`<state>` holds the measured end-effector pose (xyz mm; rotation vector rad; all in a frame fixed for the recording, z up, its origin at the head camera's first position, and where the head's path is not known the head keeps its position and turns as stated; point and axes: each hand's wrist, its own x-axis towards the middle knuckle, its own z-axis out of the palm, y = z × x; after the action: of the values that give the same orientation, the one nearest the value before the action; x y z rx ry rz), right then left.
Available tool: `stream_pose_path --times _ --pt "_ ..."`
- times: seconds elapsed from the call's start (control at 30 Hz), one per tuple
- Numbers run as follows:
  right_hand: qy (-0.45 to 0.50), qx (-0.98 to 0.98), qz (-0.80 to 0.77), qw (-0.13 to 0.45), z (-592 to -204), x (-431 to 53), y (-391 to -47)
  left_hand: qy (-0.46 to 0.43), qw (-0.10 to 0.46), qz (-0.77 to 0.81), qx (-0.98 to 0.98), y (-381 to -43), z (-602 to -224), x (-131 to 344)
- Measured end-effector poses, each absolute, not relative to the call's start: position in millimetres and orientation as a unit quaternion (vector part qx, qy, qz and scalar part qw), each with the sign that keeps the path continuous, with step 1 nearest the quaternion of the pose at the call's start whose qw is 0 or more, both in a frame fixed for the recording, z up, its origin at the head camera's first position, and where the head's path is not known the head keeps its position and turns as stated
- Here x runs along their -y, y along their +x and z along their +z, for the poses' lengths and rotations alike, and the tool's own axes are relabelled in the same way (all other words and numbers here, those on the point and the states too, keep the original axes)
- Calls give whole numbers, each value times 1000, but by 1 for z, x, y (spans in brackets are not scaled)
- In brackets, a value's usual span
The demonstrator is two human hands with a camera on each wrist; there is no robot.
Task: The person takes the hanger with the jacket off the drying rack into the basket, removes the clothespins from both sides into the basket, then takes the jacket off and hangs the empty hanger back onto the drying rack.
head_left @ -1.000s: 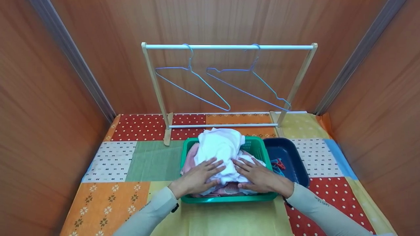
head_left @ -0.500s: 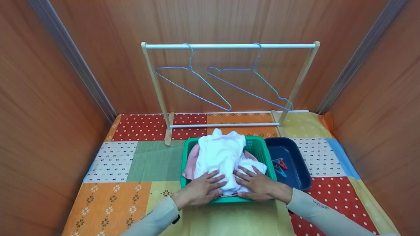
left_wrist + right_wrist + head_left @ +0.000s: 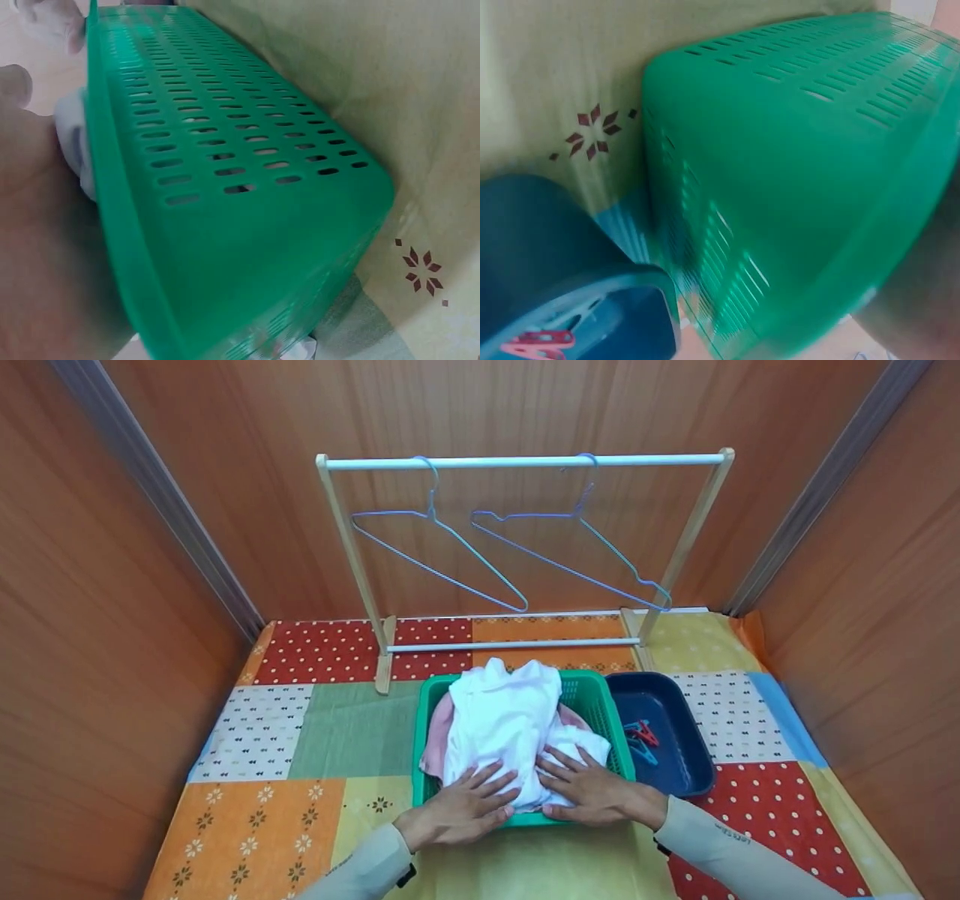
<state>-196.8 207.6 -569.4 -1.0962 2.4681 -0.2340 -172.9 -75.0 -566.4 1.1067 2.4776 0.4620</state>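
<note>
A green plastic basket [image 3: 600, 712] holds a heap of white cloth [image 3: 502, 720], with pink cloth [image 3: 437, 739] showing at its left side. My left hand [image 3: 466, 808] lies on the near part of the white cloth, fingers spread and straight, over the front rim. To its right, my right hand [image 3: 589, 789] presses on the white cloth with spread fingers. The slotted basket wall [image 3: 247, 217] fills most of the left wrist view, the left hand [image 3: 45, 240] at its rim. In the right wrist view the basket [image 3: 780, 135] hides most of the right hand.
A navy tray [image 3: 690, 765] with red clothespins [image 3: 643, 733] and blue clothespins [image 3: 642, 753] stands right of the basket. Behind, a wooden rack [image 3: 517, 462] carries a left hanger [image 3: 442, 575] and a right hanger [image 3: 570, 570]. A patchwork cloth [image 3: 360, 727] covers the table; wood panels enclose it.
Both hands have drawn the white cloth toward the basket's front, where it covers the pink cloth seen earlier. The left hand has come slightly nearer; the fingers stay spread.
</note>
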Motion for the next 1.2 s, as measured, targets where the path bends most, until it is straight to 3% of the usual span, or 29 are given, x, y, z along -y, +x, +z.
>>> stream_pose_path --times 0.5,0.9,1.2 --pt "-384 -895 -99 203 -574 -207 -198 369 185 136 -901 -179 -576 69" --pt "-402 -889 -135 176 -562 -211 -198 384 120 167 -900 -168 -564 85" --pt "-397 -899 -162 87 -520 -223 -199 370 57 203 -905 -169 -522 92"
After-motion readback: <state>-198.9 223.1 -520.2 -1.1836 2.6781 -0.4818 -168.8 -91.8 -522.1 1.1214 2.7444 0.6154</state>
